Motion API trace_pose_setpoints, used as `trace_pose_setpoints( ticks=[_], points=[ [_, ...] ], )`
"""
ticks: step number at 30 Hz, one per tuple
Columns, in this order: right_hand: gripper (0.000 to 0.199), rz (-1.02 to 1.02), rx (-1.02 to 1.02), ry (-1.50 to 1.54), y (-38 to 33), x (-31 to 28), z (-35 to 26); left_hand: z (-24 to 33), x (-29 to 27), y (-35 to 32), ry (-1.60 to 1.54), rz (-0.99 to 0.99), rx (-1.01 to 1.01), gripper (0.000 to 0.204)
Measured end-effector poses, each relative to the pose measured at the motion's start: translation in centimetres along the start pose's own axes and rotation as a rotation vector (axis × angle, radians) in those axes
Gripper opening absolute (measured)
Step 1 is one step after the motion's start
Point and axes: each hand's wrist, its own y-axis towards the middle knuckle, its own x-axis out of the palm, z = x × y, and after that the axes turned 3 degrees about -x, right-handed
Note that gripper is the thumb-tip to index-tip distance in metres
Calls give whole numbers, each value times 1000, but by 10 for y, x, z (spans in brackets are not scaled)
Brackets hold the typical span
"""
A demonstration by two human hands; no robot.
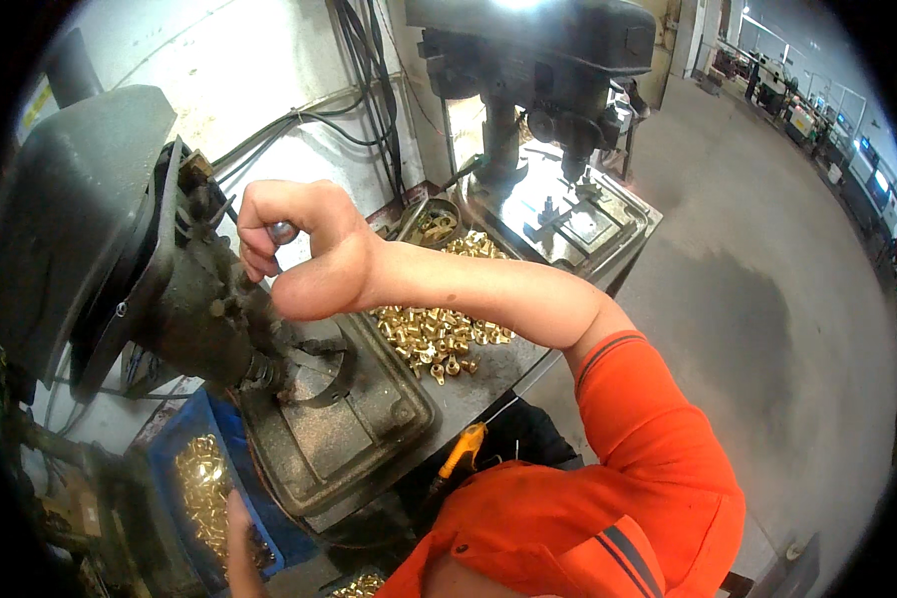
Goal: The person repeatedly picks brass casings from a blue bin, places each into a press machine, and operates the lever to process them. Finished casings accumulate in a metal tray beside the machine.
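My right arm reaches across to the near drill press (194, 289) on the left. My right hand (314, 239) is closed round a feed lever, and the lever's shiny ball knob (283, 233) shows between the fingers. Lower down, my left hand (237, 516) is at the inner side of a blue plastic bin (269, 528), beside small brass fittings (201, 478). Its fingers are mostly out of sight, so I cannot make out what they hold. Under the press head, a curved metal piece (324, 384) sits on the oily worktable (394, 424).
A heap of brass fittings (434, 334) lies on the bench beyond the worktable. Behind it stands a second drill press (538, 70), near a round container (434, 221) of parts. A yellow-handled tool (461, 450) lies by the front edge. Black cables (369, 90) hang along the wall.
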Motion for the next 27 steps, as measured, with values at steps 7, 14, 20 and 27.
trace_pose_setpoints(
  ticks=[7,14,20,27],
  points=[
    [21,-2,17,7,0,0,0,-37,4,30,-831,-152,-22,30],
    [22,-3,3,-31,0,0,-2,-5,5,32,88,254,-89,33],
    [23,6,-12,-55,-1,1,-1,15,-6,0,430,106,-109,39],
    [24,-2,-8,21,-1,1,-3,3,-10,-18,522,230,-235,51]
  ],
)
